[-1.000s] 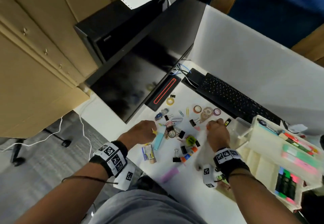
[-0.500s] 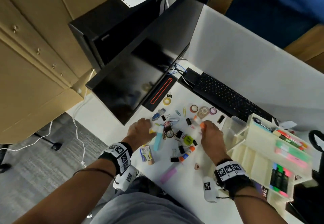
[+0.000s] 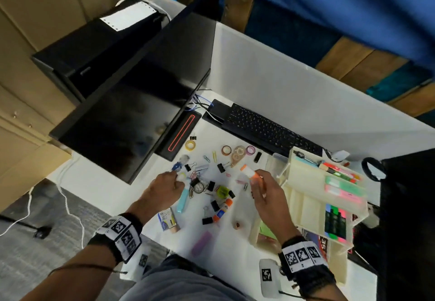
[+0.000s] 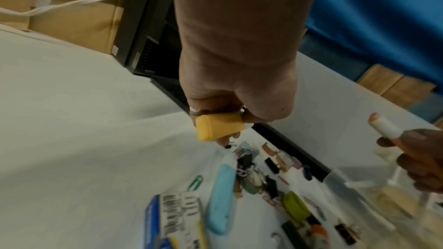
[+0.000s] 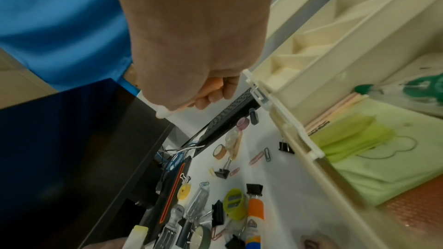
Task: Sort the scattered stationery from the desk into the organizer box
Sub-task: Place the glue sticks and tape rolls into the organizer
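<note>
My right hand [image 3: 255,180] holds a white highlighter with an orange cap [image 3: 248,172] above the desk, just left of the cream organizer box [image 3: 306,202]. The highlighter's white end [image 5: 164,114] sticks out of my curled fingers in the right wrist view. My left hand [image 3: 177,179] grips a yellow highlighter [image 4: 215,128] low over the pile of stationery. A pale blue highlighter [image 3: 183,198] lies beside that hand. An orange-capped glue stick [image 3: 223,210], a green sharpener [image 3: 222,191], binder clips and paper clips lie between my hands.
A black monitor [image 3: 131,117] stands at the back left and a keyboard [image 3: 266,131] behind the pile. Tape rolls [image 3: 239,152] lie near the keyboard. A pink eraser [image 3: 201,243] and a staples box [image 3: 167,218] sit near the desk's front edge. Highlighters fill the organizer's far trays [image 3: 341,187].
My right hand has picked the orange-capped highlighter off the desk and raised it toward the organizer. My left hand stays over the pile with the yellow highlighter.
</note>
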A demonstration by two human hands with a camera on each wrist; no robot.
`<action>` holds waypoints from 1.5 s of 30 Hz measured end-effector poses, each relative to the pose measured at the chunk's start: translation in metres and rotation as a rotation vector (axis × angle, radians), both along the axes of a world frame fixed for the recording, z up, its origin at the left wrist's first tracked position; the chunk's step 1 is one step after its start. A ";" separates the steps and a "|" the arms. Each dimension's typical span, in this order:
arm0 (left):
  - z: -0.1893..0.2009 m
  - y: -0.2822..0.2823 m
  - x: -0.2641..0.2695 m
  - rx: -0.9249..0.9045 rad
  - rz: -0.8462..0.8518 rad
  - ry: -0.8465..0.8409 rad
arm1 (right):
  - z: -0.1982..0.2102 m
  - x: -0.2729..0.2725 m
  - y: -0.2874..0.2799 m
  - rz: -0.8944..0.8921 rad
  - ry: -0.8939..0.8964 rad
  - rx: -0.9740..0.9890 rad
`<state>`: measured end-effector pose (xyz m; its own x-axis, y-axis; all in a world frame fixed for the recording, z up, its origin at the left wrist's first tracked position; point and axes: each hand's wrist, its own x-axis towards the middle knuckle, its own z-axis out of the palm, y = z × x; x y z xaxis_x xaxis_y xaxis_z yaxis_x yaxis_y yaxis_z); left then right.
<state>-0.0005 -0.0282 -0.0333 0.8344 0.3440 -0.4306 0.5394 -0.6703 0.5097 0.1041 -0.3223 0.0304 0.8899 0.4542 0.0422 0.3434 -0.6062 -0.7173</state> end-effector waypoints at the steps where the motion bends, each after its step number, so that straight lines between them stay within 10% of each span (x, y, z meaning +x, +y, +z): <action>1: 0.003 -0.003 0.001 -0.031 -0.008 -0.044 | 0.004 -0.001 -0.006 0.010 -0.010 0.027; 18: 0.118 -0.188 0.151 -0.145 -0.520 -0.602 | 0.032 0.022 -0.164 -0.325 -0.070 0.050; 32: 0.099 -0.294 0.200 0.534 -0.846 -0.486 | 0.010 0.060 -0.264 -0.311 -0.117 -0.055; 45: 0.094 -0.300 0.201 0.425 -0.680 -0.441 | 0.005 0.071 -0.265 -0.160 -0.099 -0.120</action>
